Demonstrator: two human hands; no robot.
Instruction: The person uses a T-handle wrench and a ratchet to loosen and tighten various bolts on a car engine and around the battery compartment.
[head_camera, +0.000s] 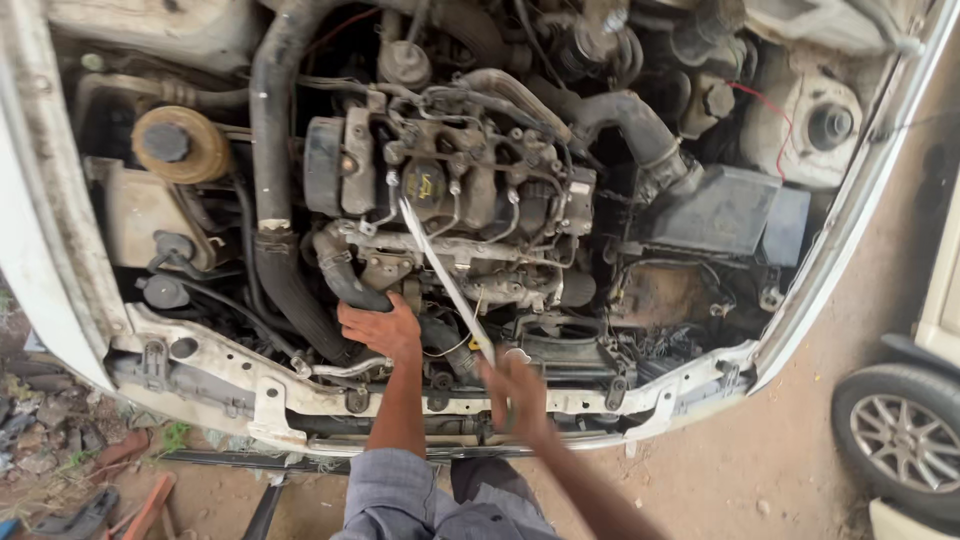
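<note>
I look down into an open car engine bay with a dirty engine (450, 190) in the middle. My left hand (380, 328) rests on a thick black hose (285, 280) near the front crossmember (300, 385). My right hand (515, 385), blurred by motion, grips the lower end of a long thin metal rod (440, 265). The rod slants up and left, with its far tip on the engine top near the oil filler cap (425, 185).
A yellowed fluid reservoir with a black cap (178, 145) sits at the left. A black air box (720, 210) lies at the right. Another car's wheel (900, 440) stands on the dirt at the lower right. Scrap litters the ground at the lower left (80, 470).
</note>
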